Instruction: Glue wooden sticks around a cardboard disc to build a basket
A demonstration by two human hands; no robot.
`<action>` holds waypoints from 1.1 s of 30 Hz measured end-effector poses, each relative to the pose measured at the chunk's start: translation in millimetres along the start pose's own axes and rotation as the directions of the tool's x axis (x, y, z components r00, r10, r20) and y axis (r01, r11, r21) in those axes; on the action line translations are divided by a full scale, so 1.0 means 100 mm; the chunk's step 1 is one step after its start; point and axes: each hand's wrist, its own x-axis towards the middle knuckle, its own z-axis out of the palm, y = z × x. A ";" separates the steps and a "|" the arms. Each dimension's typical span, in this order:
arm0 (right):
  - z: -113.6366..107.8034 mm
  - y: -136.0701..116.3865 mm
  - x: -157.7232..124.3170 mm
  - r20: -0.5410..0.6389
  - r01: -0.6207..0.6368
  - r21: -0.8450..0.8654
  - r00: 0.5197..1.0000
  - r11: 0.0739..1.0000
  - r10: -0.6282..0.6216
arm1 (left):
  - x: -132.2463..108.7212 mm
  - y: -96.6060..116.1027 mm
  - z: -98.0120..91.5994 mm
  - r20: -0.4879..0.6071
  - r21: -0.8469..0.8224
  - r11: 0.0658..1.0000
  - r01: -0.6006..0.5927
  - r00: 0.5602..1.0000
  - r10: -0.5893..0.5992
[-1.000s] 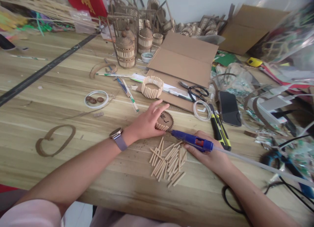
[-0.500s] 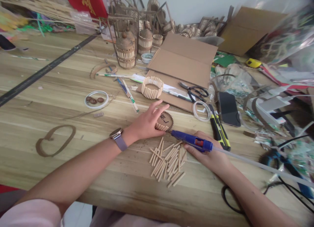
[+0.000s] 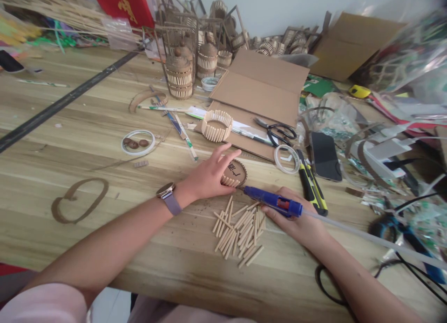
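My left hand (image 3: 209, 171) grips the left side of a round brown disc (image 3: 238, 171) with dark characters on top and short wooden sticks standing along its near edge. In my right hand (image 3: 296, 216) is a blue hot glue gun (image 3: 274, 201), its nozzle pointing left at the disc's near edge. A long translucent glue stick (image 3: 363, 238) runs out of the gun's back to the right. Just below the nozzle lies a loose pile of short wooden sticks (image 3: 240, 227). Whether the nozzle touches the disc I cannot tell.
Behind the disc stands a ring of sticks (image 3: 217, 126). Black scissors (image 3: 279, 131), a tape roll (image 3: 287, 158), a utility knife (image 3: 312, 183) and a phone (image 3: 326, 156) lie to the right. Finished stick lanterns (image 3: 179, 75) stand at the back beside flat cardboard (image 3: 260, 88).
Both hands, the disc and the glue gun hold nearly the same positions. The view has shifted only very slightly.
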 end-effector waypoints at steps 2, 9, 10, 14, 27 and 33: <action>0.00 0.00 0.00 -0.001 0.005 -0.004 1.000 1.000 -0.005 | 0.00 0.00 0.00 -0.001 -0.007 1.000 0.004 1.000 -0.004; -0.01 0.06 -0.02 -0.151 -0.219 0.012 0.964 0.976 0.218 | 0.00 0.00 0.01 0.003 0.010 1.000 0.011 1.000 -0.011; -0.01 0.09 -0.02 -0.179 -0.283 0.046 0.941 0.958 0.287 | 0.00 0.00 0.01 0.005 0.012 1.000 0.016 1.000 -0.016; -0.05 0.24 0.04 -0.058 -0.489 0.348 0.840 0.800 0.539 | -0.01 0.01 0.01 0.003 0.024 1.000 0.014 1.000 -0.014; -0.25 0.07 0.06 -0.201 0.002 -0.472 0.973 0.881 -0.110 | -0.01 0.00 0.01 0.008 0.026 0.999 0.020 1.000 -0.020; -0.02 -0.17 0.10 0.267 0.495 -0.314 0.865 0.810 -0.425 | 0.00 -0.03 0.02 -0.012 0.004 1.000 -0.010 1.000 0.010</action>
